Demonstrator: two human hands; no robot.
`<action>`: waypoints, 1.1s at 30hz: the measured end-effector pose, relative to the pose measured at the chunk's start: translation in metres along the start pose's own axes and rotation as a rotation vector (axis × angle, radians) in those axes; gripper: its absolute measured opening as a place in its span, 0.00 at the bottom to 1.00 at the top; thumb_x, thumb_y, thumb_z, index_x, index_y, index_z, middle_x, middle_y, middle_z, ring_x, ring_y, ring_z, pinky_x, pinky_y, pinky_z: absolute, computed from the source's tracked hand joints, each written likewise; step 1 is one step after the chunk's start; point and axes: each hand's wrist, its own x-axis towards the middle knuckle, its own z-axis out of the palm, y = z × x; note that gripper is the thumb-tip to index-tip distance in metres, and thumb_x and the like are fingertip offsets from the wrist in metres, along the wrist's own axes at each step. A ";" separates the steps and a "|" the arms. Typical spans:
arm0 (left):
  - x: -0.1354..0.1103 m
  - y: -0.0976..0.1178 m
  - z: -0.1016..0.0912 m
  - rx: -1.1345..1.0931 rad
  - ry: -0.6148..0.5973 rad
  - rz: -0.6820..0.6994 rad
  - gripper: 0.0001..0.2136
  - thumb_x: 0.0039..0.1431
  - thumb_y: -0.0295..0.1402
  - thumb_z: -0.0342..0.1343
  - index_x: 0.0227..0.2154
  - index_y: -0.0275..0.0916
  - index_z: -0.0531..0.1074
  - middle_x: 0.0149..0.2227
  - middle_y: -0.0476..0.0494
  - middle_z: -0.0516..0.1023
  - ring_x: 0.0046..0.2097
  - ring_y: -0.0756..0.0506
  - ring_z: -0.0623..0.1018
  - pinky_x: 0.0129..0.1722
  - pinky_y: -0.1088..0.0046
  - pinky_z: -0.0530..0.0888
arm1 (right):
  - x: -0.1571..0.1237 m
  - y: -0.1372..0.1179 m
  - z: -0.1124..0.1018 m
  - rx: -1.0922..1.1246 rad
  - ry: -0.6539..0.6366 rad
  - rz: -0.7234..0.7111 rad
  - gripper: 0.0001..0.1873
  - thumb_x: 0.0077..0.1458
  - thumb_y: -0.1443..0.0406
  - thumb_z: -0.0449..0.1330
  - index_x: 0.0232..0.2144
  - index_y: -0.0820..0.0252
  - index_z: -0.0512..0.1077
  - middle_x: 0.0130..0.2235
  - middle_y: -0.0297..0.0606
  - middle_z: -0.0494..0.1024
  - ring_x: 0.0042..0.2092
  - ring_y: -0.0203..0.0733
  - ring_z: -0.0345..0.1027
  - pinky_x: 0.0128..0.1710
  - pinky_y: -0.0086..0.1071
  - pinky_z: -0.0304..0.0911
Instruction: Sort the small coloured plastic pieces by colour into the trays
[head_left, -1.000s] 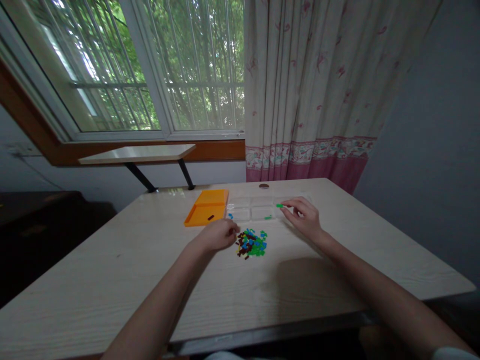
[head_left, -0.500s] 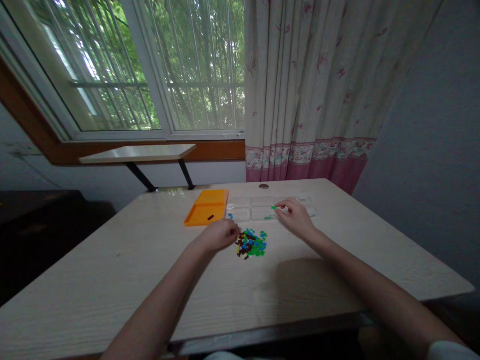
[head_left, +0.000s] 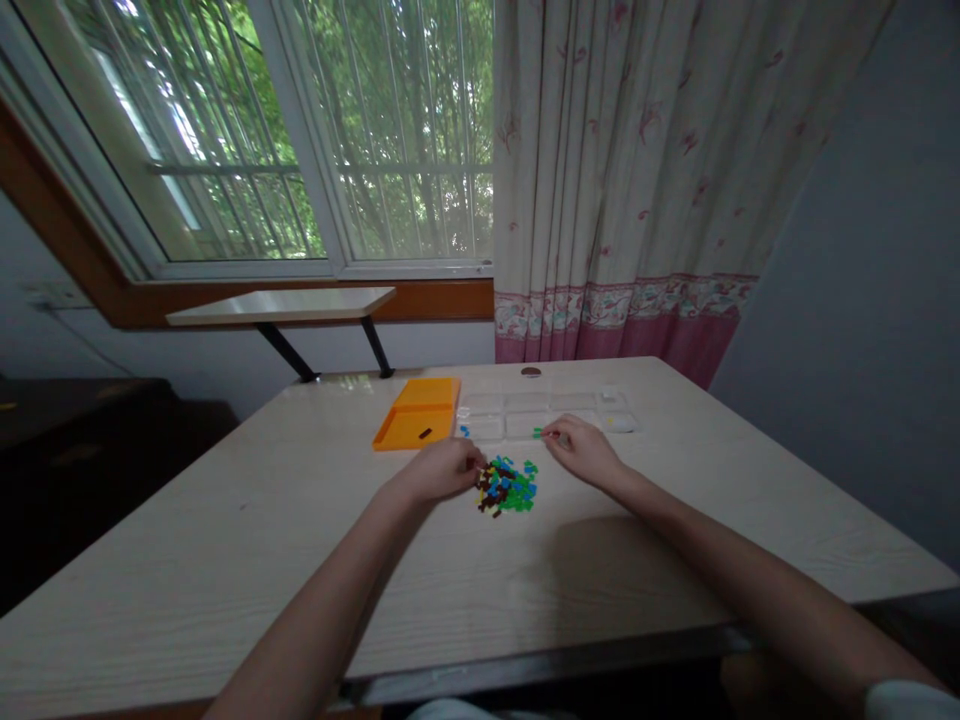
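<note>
A small pile of tiny plastic pieces [head_left: 510, 490], green, blue, dark brown and yellow, lies on the table. At its left edge rests my left hand [head_left: 450, 467], fingers curled inward; whatever they grip is hidden. My right hand [head_left: 583, 450] is over the front of a clear compartment tray [head_left: 504, 424], thumb and finger pinched at a small green plastic piece [head_left: 537, 433]. A few blue pieces [head_left: 465, 431] lie in the tray's left front compartment. Left of the tray, an orange tray [head_left: 411, 432] holds a dark brown piece [head_left: 425, 433].
A brown oval spot [head_left: 531, 372] shows at the table's [head_left: 300, 560] back edge. A small raised shelf [head_left: 281, 305] on black supports stands at the back left, below the window. A flowered curtain [head_left: 622, 180] hangs behind the table.
My right hand has come down and slightly left with the green piece, toward the tray's front compartment. My left hand stays beside the pile. The view has shifted slightly.
</note>
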 end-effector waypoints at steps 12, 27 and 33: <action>0.002 0.004 0.002 -0.139 0.116 -0.070 0.09 0.51 0.32 0.49 0.27 0.37 0.74 0.27 0.45 0.75 0.27 0.51 0.70 0.26 0.79 0.63 | -0.007 -0.020 0.004 0.022 -0.081 -0.098 0.08 0.54 0.67 0.53 0.32 0.58 0.72 0.33 0.36 0.73 0.34 0.36 0.67 0.34 0.27 0.60; 0.019 0.042 0.036 -1.078 0.243 -0.220 0.17 0.46 0.43 0.57 0.26 0.30 0.73 0.15 0.52 0.64 0.17 0.57 0.57 0.17 0.80 0.52 | -0.014 -0.040 0.007 0.128 0.096 -0.198 0.07 0.54 0.63 0.55 0.35 0.56 0.71 0.33 0.37 0.74 0.35 0.37 0.68 0.35 0.29 0.63; 0.019 0.044 0.032 -1.088 0.262 -0.222 0.15 0.44 0.41 0.59 0.24 0.30 0.73 0.18 0.49 0.69 0.19 0.55 0.62 0.19 0.79 0.58 | -0.014 -0.040 0.006 0.102 0.095 -0.211 0.07 0.54 0.63 0.54 0.33 0.57 0.72 0.32 0.37 0.73 0.34 0.36 0.67 0.34 0.28 0.62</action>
